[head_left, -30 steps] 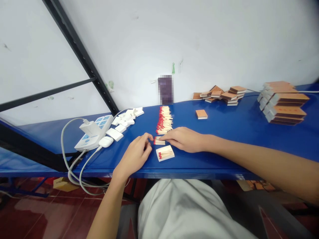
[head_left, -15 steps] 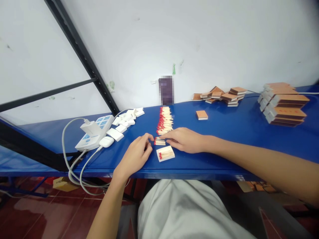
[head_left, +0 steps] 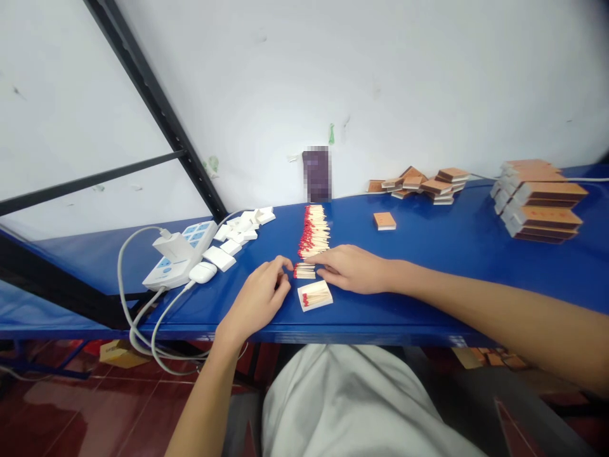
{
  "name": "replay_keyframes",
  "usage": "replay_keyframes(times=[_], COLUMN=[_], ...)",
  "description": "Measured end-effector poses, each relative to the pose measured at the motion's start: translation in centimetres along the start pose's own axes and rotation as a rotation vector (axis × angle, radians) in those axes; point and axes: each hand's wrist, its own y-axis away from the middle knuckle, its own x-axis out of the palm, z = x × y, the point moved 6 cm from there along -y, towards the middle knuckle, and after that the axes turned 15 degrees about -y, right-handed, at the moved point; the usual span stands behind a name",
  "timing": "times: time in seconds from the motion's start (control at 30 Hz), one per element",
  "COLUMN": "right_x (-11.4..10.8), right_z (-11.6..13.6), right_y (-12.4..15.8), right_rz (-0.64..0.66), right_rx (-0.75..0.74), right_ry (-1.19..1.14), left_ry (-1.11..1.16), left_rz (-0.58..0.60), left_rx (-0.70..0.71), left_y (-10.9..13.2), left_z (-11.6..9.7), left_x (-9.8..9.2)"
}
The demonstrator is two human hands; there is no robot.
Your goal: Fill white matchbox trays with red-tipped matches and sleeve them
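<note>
1. A lap in pale grey cloth (head_left: 354, 406) is filling the foreground, just below the edge of a blue table (head_left: 404, 317).
2. Nearest on the tabletop, an open white tray (head_left: 322, 306) is lying slightly askew, holding a few loose matches whose red heads are pointing left.
3. The left hand (head_left: 258, 293) is resting half-curled beside the tray, its thumb and forefinger standing apart with nothing visible between them, close to the match heads.
4. The right hand (head_left: 354, 270) is reaching in from the opposite side, forefinger extended and thumb parted from it, not visibly gripping anything; the fingertip is meeting the far edge of a small batch of matches (head_left: 305, 272), though firm contact is hard to tell.
5. That batch is lying on the table between the two hands, just beyond the tray.
6. Beyond it, a long row of matches (head_left: 314, 231) is stretching toward the wall, red heads facing left.
7. At left, a white power strip (head_left: 178, 270) and a rounded white case (head_left: 203, 272) are lying near scattered white pieces (head_left: 242, 227).
8. At right, a lone orange matchbox (head_left: 384, 221) is lying flat, while stacked matchboxes (head_left: 542, 206) are standing farther right.
9. By the wall (head_left: 266, 95), more orange boxes (head_left: 421, 183) are lying heaped.
</note>
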Motion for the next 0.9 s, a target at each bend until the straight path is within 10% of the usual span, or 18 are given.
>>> replay_keyframes(times=[0.9], right_x=[-0.08], right_z=[0.11], right_y=[-0.05], right_rz=[-0.006], right_rx=[-0.08], right_ry=[-0.1], left_ry=[-0.093], left_rz=[0.025], left_rx=[0.019], left_y=[-0.26], left_z=[-0.37], left_x=[0.03])
